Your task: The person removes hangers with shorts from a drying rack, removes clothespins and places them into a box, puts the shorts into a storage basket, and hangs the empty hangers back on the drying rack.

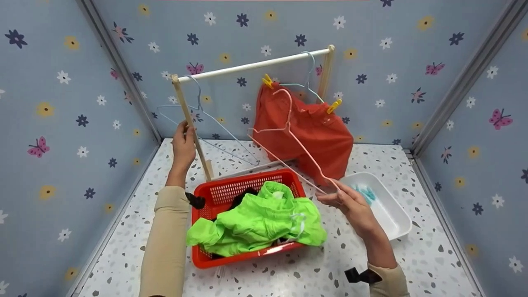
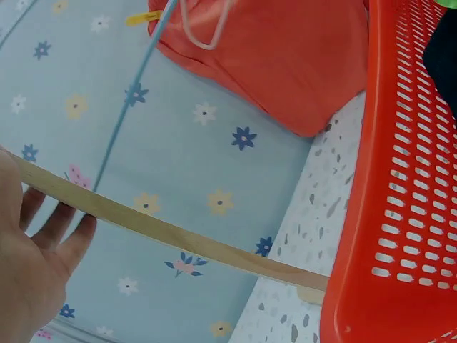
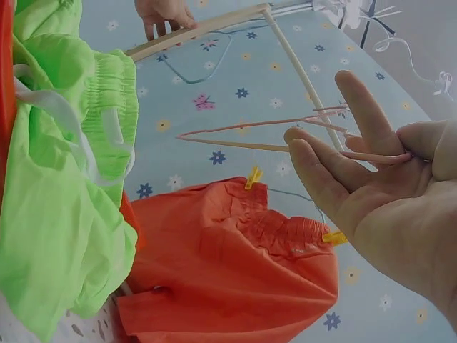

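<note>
My left hand (image 1: 184, 144) grips the near wooden post (image 1: 198, 148) of a small clothes rack, fingers behind the post in the left wrist view. With its thumb and fingers, my right hand (image 1: 350, 206) pinches one corner of a pink hanger (image 1: 288, 127), which is bare, its hook pointing up. Behind that hanger, red-orange shorts (image 1: 326, 140) hang from a light blue hanger (image 1: 309, 70) by two yellow clothespins (image 1: 334, 106). Another blue hanger (image 1: 199, 101) hangs bare on the rack's rod (image 1: 255, 66), close to the left hand.
Below my hands stands a red slatted basket (image 1: 231, 260), bright green shorts (image 1: 260, 218) with a white drawstring heaped over dark cloth inside. On the right, a white tub (image 1: 400, 222) holds several teal clothespins (image 1: 367, 194). Flowered walls enclose the speckled tabletop (image 1: 330, 268).
</note>
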{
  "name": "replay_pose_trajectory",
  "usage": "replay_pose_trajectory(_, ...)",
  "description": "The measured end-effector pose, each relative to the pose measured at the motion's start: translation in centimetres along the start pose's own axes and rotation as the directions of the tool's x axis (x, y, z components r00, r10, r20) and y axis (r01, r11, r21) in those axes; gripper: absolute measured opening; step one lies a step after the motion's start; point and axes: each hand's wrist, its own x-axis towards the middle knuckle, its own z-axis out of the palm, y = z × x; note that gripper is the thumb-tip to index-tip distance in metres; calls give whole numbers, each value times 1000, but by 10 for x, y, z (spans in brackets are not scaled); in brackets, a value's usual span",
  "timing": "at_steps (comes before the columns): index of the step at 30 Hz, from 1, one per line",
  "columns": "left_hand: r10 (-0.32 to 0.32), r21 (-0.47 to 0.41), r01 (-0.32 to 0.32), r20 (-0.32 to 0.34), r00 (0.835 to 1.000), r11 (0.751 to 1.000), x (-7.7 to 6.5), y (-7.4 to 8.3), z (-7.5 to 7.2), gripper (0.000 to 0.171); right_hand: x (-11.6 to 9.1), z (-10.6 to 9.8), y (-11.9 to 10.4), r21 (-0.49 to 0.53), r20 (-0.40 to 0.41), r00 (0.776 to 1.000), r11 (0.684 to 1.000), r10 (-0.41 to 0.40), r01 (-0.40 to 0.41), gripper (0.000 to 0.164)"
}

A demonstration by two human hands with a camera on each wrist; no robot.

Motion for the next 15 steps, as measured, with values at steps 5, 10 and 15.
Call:
replay_pose_trajectory(5, -7, -3, 7, -21, 1000, 1000, 3, -3, 3, 42, 14, 4, -3, -8, 32, 999, 999, -34, 34, 40)
replay_pose_trajectory(10, -15, -10, 14, -30, 999, 1000, 4, -6, 3, 41, 30, 13, -7, -45, 26, 999, 998, -47, 48, 39)
replay_pose_trajectory(15, -26, -7, 25, -33, 999, 1000, 4, -5, 4, 41, 46, 26, -15, -73, -7, 999, 997, -34, 33, 43)
